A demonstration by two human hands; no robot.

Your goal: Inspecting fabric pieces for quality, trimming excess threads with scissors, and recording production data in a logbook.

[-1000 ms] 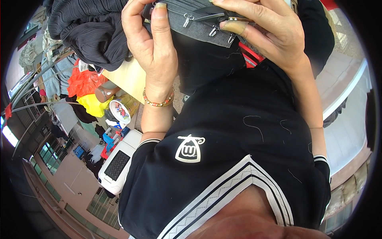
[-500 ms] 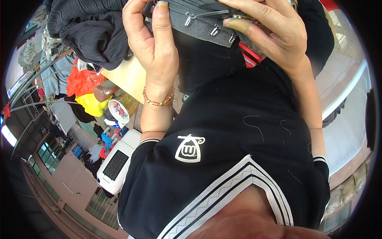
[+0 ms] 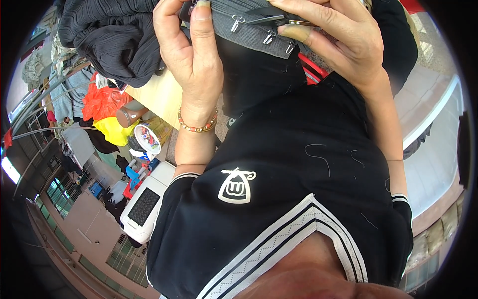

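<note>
At the top of the head view, my left hand pinches a piece of grey ribbed knit fabric between thumb and fingers. Several silver metal hooks are fixed along the fabric's lower edge. Thread snips with dark blades are in my right hand, gripped between thumb and fingers. Their blades lie across the fabric close to the hooks. The upper edge of the picture cuts off the fingertips of both hands and part of the fabric.
Dark ribbed garments are heaped left of my left hand on a light wooden table. Nearby are a red plastic bag, a yellow bag, a brown cup and a round tub. A white translucent bin stands right.
The snips have shifted slightly over the fabric, and the angle of their blades differs a little. My left hand and the fabric stay almost where they were.
</note>
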